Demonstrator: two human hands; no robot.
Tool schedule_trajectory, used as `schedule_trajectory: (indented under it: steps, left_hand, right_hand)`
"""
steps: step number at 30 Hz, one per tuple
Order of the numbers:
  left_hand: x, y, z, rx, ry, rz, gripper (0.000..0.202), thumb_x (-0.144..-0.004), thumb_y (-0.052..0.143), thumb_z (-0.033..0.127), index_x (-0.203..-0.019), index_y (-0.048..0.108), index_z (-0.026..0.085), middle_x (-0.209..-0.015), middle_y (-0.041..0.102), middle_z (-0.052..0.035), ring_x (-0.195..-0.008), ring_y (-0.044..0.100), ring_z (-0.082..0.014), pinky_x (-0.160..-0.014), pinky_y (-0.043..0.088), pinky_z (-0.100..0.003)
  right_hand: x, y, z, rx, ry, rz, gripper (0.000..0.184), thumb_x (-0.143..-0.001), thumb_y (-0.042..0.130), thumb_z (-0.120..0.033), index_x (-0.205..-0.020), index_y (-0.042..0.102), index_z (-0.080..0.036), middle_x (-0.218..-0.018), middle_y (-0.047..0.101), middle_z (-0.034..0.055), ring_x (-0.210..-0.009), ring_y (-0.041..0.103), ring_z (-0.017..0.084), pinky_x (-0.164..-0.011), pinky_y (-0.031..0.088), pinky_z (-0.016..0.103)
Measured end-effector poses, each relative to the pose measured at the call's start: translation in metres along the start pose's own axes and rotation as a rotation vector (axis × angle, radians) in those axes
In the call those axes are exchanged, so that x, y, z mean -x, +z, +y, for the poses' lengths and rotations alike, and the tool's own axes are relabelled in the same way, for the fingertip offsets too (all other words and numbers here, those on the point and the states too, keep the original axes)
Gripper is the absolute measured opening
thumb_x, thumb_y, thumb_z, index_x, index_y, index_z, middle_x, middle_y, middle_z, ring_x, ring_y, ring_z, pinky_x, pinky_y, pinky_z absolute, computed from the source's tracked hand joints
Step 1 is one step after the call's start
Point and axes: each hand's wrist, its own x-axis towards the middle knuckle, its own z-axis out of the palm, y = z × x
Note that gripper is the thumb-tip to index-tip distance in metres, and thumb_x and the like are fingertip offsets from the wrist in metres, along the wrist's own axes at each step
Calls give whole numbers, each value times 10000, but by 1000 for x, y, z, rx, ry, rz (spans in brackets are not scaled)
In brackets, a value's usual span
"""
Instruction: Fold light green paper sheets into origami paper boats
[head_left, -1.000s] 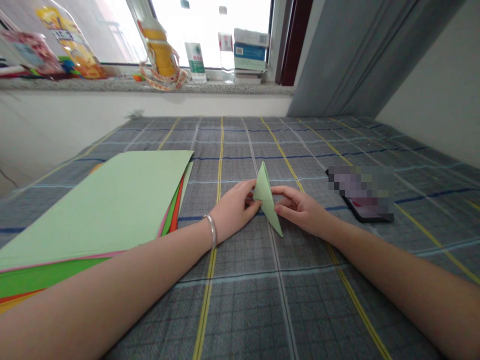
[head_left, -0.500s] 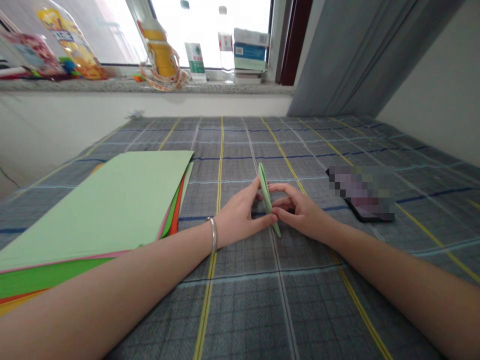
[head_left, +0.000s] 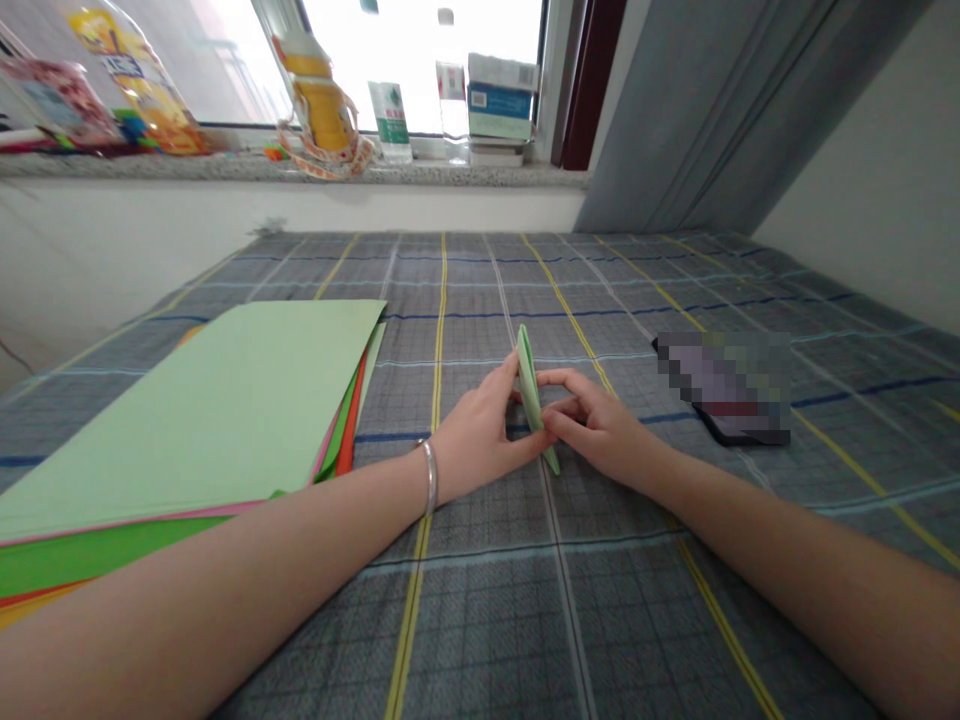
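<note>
A narrow folded piece of light green paper stands on edge, its tip pointing away from me and its lower point near the cloth. My left hand pinches its near side with the fingertips. My right hand holds the other side, fingers curled against the fold. Part of the paper is hidden behind my fingers. A silver bangle circles my left wrist. To the left of that wrist lies a stack of coloured paper sheets, light green on top.
A grey plaid cloth with yellow stripes covers the surface. To the right lies a phone, its top pixelated. Beyond the cloth's far edge, a windowsill holds bottles and a box.
The green paper has closed from a wide open triangle into a narrow flat fold, standing on edge between my hands. My hands have moved closer together around it.
</note>
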Motion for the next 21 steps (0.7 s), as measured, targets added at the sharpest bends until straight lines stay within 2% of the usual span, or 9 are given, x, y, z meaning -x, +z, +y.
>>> schedule_trajectory:
  steps: [4,7,10,13,21]
  left_hand:
    - [0,0,-1,12,30,9,887,-793,636,351,-1483,97,210,-1323,482,-166,-1047,573,-246,-914,466,-459]
    - [0,1,-3,12,70,27,870,-795,629,326,-1483,108,223,-1350,462,-161,-1103,546,-252,-929,460,-450]
    - [0,2,-4,-3,98,36,882,-782,630,299,-1486,102,241,-1404,410,-155,-1137,528,-257,-947,450,-448]
    - [0,2,-3,-9,128,39,896,-767,633,272,-1487,99,253,-1423,389,-143,-1106,544,-247,-921,468,-429]
    - [-1,1,-1,-20,127,36,913,-748,651,277,-1487,116,231,-1376,431,-155,-1052,565,-241,-896,477,-420]
  right_hand:
    - [0,0,0,4,-16,11,345,-834,531,-232,-1172,469,-212,-763,636,-11,-646,624,128,-538,458,249]
    - [0,2,-1,12,-9,18,360,-818,522,-199,-1172,460,-216,-836,658,9,-665,646,131,-530,469,243]
    - [1,6,-2,26,-15,52,388,-806,531,-188,-1181,442,-229,-1060,653,59,-697,668,126,-551,497,245]
    - [1,8,-4,53,-48,92,430,-787,542,-167,-1196,425,-235,-1271,559,95,-777,683,133,-625,532,265]
    - [2,9,-5,134,-70,138,526,-742,535,-112,-1233,409,-252,-1303,523,81,-842,683,149,-703,559,297]
